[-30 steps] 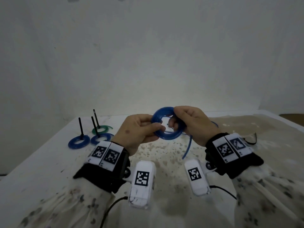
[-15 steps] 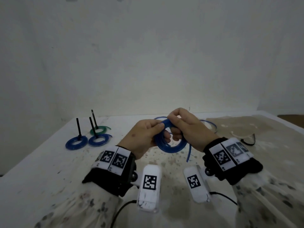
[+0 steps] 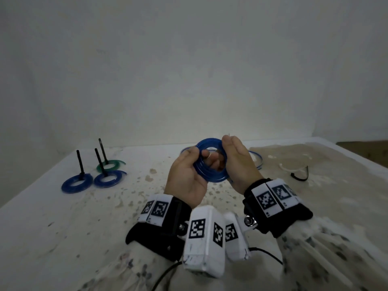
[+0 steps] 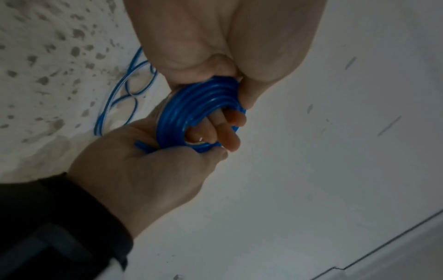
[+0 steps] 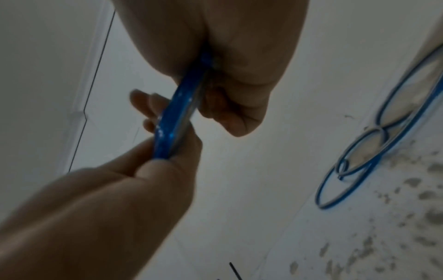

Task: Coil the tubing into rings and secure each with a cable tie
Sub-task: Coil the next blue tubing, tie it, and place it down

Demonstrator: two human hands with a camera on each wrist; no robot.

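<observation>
A coil of blue tubing (image 3: 210, 176) stands upright above the table, held between both hands. My left hand (image 3: 199, 158) grips its left side, palm turned up, with fingers (image 4: 225, 130) poking through the ring's centre. My right hand (image 3: 224, 152) pinches the right side of the coil (image 4: 182, 113) between thumb and fingers. In the right wrist view the coil (image 5: 176, 117) shows edge-on between the two hands. Its loose tail (image 5: 383, 151) lies in wide loops on the table (image 3: 63, 227) behind my right hand. A black cable tie (image 3: 300, 177) and a white one (image 3: 290, 169) lie at the right.
At the left of the table lie two blue rings (image 3: 76, 183) (image 3: 108, 180) and a green ring (image 3: 109, 165), each with a black tie tail sticking up. A wall stands close behind the table. The table's right corner (image 3: 357, 148) is near the ties.
The coil has been lifted and turned to face me. My left hand rolled palm-up with fingers through the ring, and both wrists came closer together.
</observation>
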